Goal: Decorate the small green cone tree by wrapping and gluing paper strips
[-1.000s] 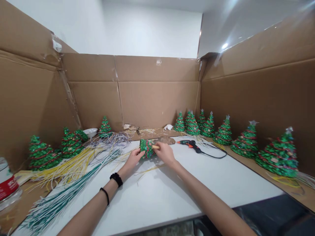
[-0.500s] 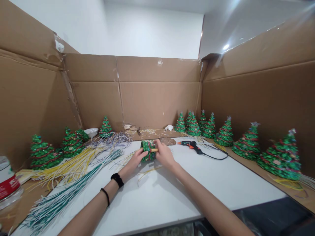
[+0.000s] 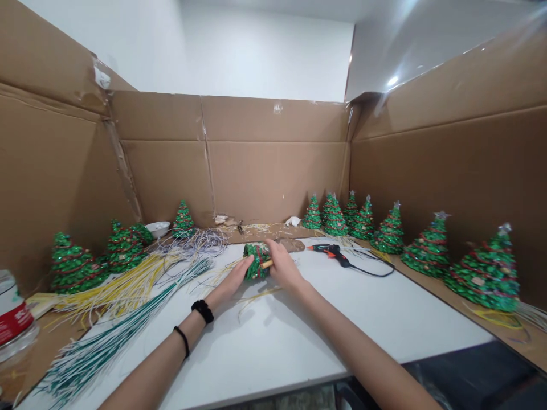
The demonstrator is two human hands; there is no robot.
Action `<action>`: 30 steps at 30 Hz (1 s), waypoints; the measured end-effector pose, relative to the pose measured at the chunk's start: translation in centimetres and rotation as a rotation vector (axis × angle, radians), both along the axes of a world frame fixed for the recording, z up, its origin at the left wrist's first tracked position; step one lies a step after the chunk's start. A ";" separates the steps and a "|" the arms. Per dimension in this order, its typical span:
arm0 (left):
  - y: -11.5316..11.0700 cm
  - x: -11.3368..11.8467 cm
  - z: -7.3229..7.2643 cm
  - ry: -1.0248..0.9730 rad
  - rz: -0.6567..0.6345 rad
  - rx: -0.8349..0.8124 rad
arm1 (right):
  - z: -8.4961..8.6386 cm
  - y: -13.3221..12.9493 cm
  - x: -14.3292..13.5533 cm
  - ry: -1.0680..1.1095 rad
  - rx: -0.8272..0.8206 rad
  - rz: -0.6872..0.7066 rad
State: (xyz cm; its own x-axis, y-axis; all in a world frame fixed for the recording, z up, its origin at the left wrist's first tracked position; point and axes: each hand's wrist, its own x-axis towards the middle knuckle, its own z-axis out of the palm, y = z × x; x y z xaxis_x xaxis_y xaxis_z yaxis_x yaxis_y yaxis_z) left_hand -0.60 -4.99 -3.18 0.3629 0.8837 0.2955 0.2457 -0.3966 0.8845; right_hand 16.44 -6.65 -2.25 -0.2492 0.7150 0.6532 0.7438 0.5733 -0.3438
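Left hand (image 3: pixel 238 276) grasping small green-and-red shiny decorated piece (image 3: pixel 254 273), left of black-and-orange glue gun (image 3: pixel 332 251).
Right hand (image 3: pixel 282 266) touches the piece's gun-facing side, beside a short pale-tan rod (image 3: pixel 266 263); can't tell what its fingers clasp. Thin green-and-white strands (image 3: pixel 115 330) lie well left of gun; green decorated trees with silver stars (image 3: pixel 427 247), right of it.

1. The held tree (image 3: pixel 254 272) is between the hands (image 3: pixel 285 265), over the table (image 3: pixel 325 330).
2. Left of the hands, strips (image 3: pixel 115 333) lie on the table; farther left stands a bottle (image 3: pixel 15 320).
3. Behind the strips is a bowl (image 3: pixel 158 229), a rear tree (image 3: pixel 183 221) just to its right.
4. Right of the hands, a glue gun (image 3: pixel 334 250) lies on the table.
5. Farther right, a row of trees (image 3: pixel 426 246) stands before the cardboard wall (image 3: pixel 465 171).
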 end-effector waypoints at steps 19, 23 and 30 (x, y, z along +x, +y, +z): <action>-0.1 -0.1 -0.3 -0.091 -0.070 -0.052 | -0.4 -0.1 -0.4 -0.175 0.021 0.075; -0.7 -0.4 0.9 -0.036 -0.064 -0.066 | 0.3 -0.5 -0.2 -0.209 -0.007 0.034; -0.7 -0.3 1.6 0.046 -0.030 -0.185 | 2.7 -0.2 2.2 -0.188 -0.243 -0.124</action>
State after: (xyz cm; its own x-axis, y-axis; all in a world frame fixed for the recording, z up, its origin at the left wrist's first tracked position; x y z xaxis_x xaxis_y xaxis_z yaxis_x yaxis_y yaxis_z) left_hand -0.94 -5.64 -1.60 0.3992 0.9101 0.1117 0.2783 -0.2363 0.9310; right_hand 18.66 -6.85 0.48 -0.2503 0.8767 0.4108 0.8664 0.3922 -0.3091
